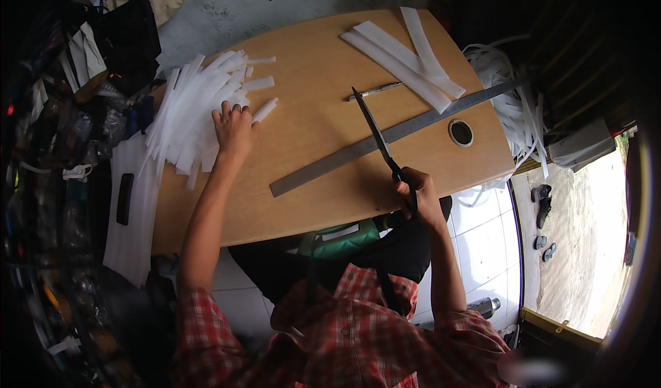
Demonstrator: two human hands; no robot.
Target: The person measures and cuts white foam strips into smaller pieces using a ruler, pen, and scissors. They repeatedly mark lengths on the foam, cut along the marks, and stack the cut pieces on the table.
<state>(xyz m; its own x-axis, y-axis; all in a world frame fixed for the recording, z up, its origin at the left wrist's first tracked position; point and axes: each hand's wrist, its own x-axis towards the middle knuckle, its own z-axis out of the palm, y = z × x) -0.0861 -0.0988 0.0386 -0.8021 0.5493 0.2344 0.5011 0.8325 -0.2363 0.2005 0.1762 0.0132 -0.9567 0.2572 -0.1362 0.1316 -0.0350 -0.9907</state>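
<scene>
My left hand (pixel 234 128) lies flat, fingers apart, on a heap of short white strips (pixel 189 112) at the left of the wooden table (pixel 310 195). My right hand (pixel 420 195) grips the handles of long black scissors (pixel 375 134), whose blades point away from me and cross a long metal ruler (pixel 399 132) lying slantwise over the table. A pen (pixel 375 90) rests just beyond the scissor tips. Several longer white strips (pixel 406 56) lie at the far right of the table.
A round cable hole (pixel 460 132) sits near the table's right edge. Tangled white strip offcuts (pixel 509 106) hang off the right side. A black phone (pixel 124 198) lies on white sheet material (pixel 131 236) at the left. Cluttered shelves (pixel 62 112) stand left; shoes (pixel 542 202) lie on the floor.
</scene>
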